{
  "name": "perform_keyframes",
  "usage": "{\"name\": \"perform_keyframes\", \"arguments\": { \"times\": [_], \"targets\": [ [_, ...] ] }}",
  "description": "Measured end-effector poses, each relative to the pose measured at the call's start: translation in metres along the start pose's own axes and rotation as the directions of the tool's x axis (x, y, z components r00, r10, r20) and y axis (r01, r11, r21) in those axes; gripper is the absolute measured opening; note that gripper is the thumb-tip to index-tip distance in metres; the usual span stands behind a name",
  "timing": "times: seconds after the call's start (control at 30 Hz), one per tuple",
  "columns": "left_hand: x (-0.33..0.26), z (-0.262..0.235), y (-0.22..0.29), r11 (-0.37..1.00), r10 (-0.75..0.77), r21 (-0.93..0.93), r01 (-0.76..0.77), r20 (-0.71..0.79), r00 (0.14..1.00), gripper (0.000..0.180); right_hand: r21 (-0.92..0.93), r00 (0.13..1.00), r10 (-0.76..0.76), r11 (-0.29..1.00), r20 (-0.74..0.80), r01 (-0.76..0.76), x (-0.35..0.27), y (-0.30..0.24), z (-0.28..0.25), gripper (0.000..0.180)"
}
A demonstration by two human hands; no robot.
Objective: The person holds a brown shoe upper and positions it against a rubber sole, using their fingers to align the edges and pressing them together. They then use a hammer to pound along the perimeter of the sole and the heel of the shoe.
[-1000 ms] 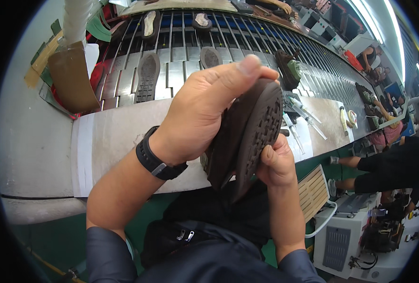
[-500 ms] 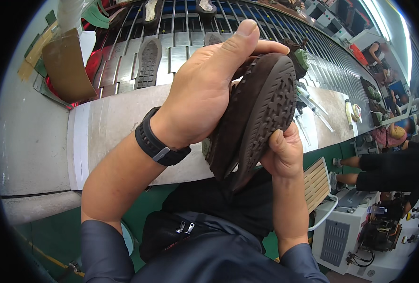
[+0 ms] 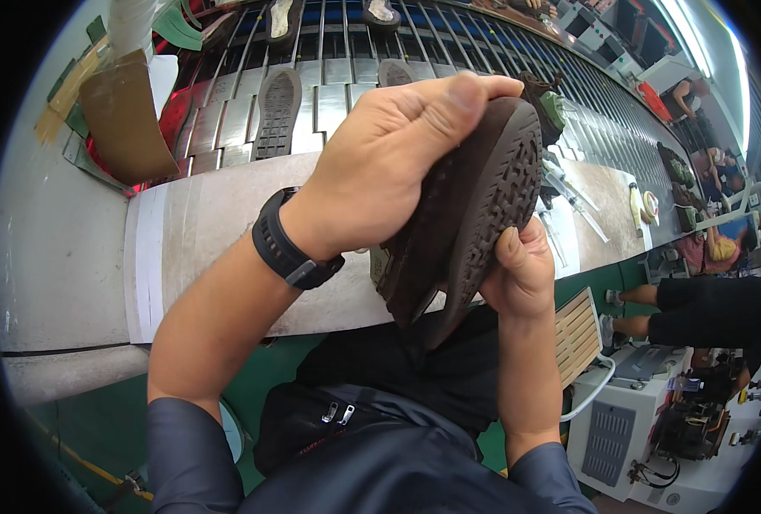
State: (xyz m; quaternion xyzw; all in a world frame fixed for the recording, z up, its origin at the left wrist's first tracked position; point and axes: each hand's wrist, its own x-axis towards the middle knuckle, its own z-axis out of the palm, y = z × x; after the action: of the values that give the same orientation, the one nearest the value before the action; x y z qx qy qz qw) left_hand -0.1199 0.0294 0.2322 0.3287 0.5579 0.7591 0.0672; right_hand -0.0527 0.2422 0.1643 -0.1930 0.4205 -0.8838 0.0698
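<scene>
Between my hands I hold a dark brown shoe upper [image 3: 432, 218] with a dark treaded sole [image 3: 502, 184] against its right side. The two meet at the top, while a gap parts them at the lower end. My left hand [image 3: 372, 171] wraps over the upper's top end; its thumb is blurred, and its fingertips reach the far side, mostly hidden. Lower down, my right hand [image 3: 524, 270] grips the sole, thumb on the tread and the other fingers largely behind it. A black wristband [image 3: 282, 244] is on my left wrist.
A pale bench [image 3: 217, 223] runs in front of me, beside a metal roller conveyor [image 3: 320, 94] carrying a loose sole [image 3: 277, 116] and several shoes. Syringes [image 3: 579, 201] and a tape roll [image 3: 650, 206] lie at right. A person [image 3: 714, 313] stands near a slatted seat [image 3: 575, 334].
My left thumb has come down from pointing up and now lies over the top end of the shoe. My right hand keeps its grip on the sole.
</scene>
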Motion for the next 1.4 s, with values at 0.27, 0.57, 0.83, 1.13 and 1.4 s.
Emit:
{"name": "perform_keyframes", "arguments": {
  "times": [0.27, 0.57, 0.83, 1.13, 1.4],
  "targets": [
    [-0.008, 0.005, 0.007, 0.997, 0.057, -0.045, -0.055, 0.059, 0.997, 0.072, 0.005, 0.996, 0.087, 0.996, 0.034, -0.087, -0.002, -0.006, -0.001, 0.043],
    [-0.079, 0.009, 0.057, 0.955, 0.161, 0.248, -0.164, 0.034, 0.986, 0.07, -0.613, 0.999, -0.028, 0.79, -0.017, 0.012, -0.042, -0.016, 0.076, 0.034],
    [-0.126, 0.02, 0.092, 0.983, 0.04, 0.181, -0.001, -0.214, 0.976, 0.058, -0.735, 0.99, -0.046, 0.665, 0.136, 0.132, -0.041, 0.0, 0.108, 0.022],
    [-0.141, 0.015, 0.093, 0.892, 0.156, 0.452, -0.008, -0.293, 0.943, 0.05, -0.763, 0.982, -0.018, 0.627, 0.185, 0.156, -0.03, 0.003, 0.129, 0.016],
    [-0.134, 0.006, 0.091, 0.865, 0.224, 0.497, -0.061, -0.274, 0.935, 0.04, -0.763, 0.988, 0.024, 0.639, 0.15, 0.1, -0.022, 0.004, 0.134, 0.016]
  ]
}}
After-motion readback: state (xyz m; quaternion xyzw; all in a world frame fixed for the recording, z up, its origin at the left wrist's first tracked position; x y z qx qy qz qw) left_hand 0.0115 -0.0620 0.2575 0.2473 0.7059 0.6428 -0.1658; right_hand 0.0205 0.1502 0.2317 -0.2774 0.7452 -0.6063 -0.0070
